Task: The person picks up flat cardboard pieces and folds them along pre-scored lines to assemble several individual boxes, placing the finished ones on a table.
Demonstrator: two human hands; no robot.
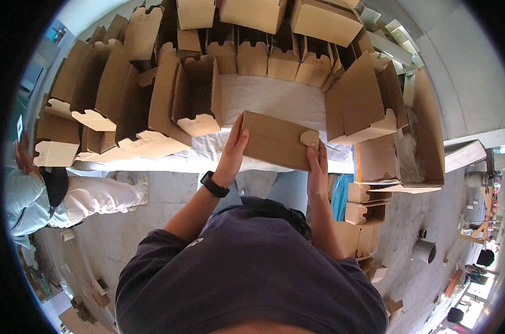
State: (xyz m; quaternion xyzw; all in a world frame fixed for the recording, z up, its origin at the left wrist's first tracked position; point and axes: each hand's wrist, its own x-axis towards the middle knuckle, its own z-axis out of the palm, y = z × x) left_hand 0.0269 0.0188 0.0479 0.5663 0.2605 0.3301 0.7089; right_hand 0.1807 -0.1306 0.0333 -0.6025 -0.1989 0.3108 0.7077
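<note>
Over the near edge of the white cloth (258, 100): we hold a brown carton (274, 139) crosswise between two hands, in front of our dark shirt (252, 261).
Left hand (234, 155): we have it closed around the carton's left end; a black band (215, 184) circles that wrist.
Right hand (318, 172): we grasp the other end with it, digits beside a pale tab (309, 138).
Open boxes (199, 125) on the left: they stand packed side by side, the nearest just beyond our left hand, blocking that side.
Back row (252, 58): notched boxes line the cloth's far side and wall it off from us.
Tall box (352, 103) on the right: it stands beyond our right hand and hems in the cloth there.
Striped carton (377, 161): large, with an orange line, it fills the right corner; we see whitish material inside.
Beside our right forearm: blue plastic (340, 197) and smaller boxes (363, 214).
Floor, right: a grey round bin (425, 251).
Far left: another person (24, 189) in pale clothes holds a lit screen (20, 128).
</note>
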